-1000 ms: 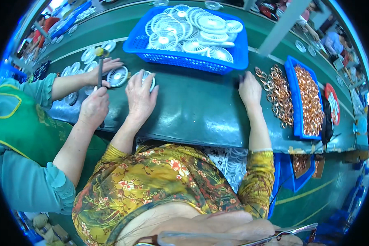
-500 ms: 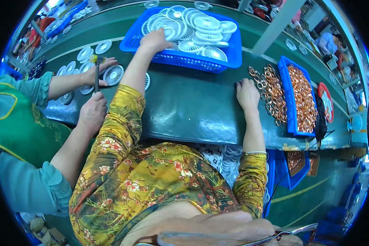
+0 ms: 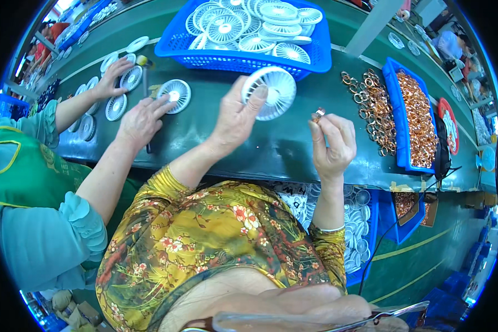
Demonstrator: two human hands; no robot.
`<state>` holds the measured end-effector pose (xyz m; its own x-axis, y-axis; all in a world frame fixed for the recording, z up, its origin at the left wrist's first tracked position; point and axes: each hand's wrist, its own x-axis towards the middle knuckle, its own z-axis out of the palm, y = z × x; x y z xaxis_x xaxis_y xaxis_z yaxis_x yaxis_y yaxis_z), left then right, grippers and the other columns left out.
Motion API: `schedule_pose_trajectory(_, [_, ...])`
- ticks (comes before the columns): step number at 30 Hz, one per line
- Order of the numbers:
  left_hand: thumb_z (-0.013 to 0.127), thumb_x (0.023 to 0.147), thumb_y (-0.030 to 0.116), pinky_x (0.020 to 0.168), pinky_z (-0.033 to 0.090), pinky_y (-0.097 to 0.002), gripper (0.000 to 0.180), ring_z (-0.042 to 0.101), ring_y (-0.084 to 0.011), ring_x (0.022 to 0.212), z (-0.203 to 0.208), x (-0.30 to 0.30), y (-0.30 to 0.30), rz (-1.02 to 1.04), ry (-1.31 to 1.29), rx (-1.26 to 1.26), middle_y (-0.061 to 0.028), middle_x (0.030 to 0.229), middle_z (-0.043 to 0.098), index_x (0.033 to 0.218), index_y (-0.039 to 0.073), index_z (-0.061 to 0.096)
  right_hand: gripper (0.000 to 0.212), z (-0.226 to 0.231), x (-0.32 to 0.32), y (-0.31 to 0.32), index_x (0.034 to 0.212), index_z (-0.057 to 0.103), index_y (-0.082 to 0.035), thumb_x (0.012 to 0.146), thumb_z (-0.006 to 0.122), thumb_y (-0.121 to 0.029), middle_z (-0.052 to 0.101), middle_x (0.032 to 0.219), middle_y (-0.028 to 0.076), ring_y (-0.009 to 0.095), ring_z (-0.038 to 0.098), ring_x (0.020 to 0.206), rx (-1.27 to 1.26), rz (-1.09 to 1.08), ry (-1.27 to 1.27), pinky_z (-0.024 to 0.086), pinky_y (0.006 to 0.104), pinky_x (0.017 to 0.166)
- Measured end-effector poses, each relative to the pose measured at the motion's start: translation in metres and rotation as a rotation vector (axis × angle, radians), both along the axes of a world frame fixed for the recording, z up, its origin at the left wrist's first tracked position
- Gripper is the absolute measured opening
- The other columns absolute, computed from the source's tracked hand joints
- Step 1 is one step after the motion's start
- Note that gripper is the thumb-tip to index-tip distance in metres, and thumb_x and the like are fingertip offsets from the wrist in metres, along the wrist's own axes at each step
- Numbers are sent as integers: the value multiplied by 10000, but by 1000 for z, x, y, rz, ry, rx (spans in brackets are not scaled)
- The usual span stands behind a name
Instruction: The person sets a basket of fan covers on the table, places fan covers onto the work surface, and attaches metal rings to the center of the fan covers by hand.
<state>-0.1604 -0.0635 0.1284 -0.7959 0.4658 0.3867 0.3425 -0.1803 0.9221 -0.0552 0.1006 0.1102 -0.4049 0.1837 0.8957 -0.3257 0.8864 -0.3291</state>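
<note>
My left hand grips a round white slotted cover by its edge, thumb over its face, in front of a blue basket heaped with similar covers. To the right, my right hand pinches a small copper-coloured ring between thumb and fingers, raised above the green table. Some space separates the ring from the cover. Beyond my right hand lies a loose pile of copper rings.
A blue tray full of copper rings stands at the right, with a red round dish beside it. On my left, a co-worker's hands handle white covers near a hammer. Below the table edge sits a bin of white covers.
My left hand has drawn back from the basket with a white cover. My right hand has lifted off the table, holding a ring. The co-worker's hand has released the hammer and moved to a cover.
</note>
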Motion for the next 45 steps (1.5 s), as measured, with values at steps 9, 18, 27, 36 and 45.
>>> schedule_pose_trajectory(9, [385, 990, 342, 763, 445, -266, 366, 529, -115, 843, 0, 19, -3, -160, -59, -118, -64, 892, 568, 1099, 7, 486, 191, 11, -9, -34, 788, 626, -83, 651, 760, -74, 604, 749, 31, 200, 569, 654, 59, 84, -33, 457, 305, 583])
schedule_pose_trajectory(18, [465, 878, 65, 706, 450, -249, 199, 485, -83, 824, -17, 23, -7, -168, -52, -148, -59, 958, 514, 1064, 12, 418, 113, -5, -16, -55, 807, 579, -70, 758, 674, -107, 554, 743, 76, 267, 538, 724, -105, -89, -231, 434, 376, 640])
schedule_pose_trajectory(27, [605, 867, 161, 849, 463, -261, 482, 533, -105, 996, 0, 22, -20, -519, -505, 92, -68, 1097, 534, 1261, -4, 380, 212, 6, 1, -31, 981, 703, -146, 778, 682, -203, 634, 1150, 15, 292, 442, 1250, 47, 166, -218, 256, 450, 1052])
schedule_pose_trajectory(36, [618, 846, 116, 629, 535, -374, 417, 664, -332, 791, -32, -2, -50, 248, 588, -422, -193, 956, 644, 1223, 44, 457, 371, -32, -33, 44, 1148, 599, -34, 850, 607, -254, 624, 1084, 197, 305, 630, 937, -434, -39, -565, 488, 392, 820])
schedule_pose_trajectory(45, [611, 815, 157, 1028, 281, -512, 518, 366, -412, 1239, -53, -36, -85, 618, 813, -1018, -254, 1301, 428, 1292, 58, 434, 220, -54, -47, 111, 871, 603, -19, 860, 572, -236, 564, 947, 177, 357, 598, 846, -6, -674, -801, 491, 443, 728])
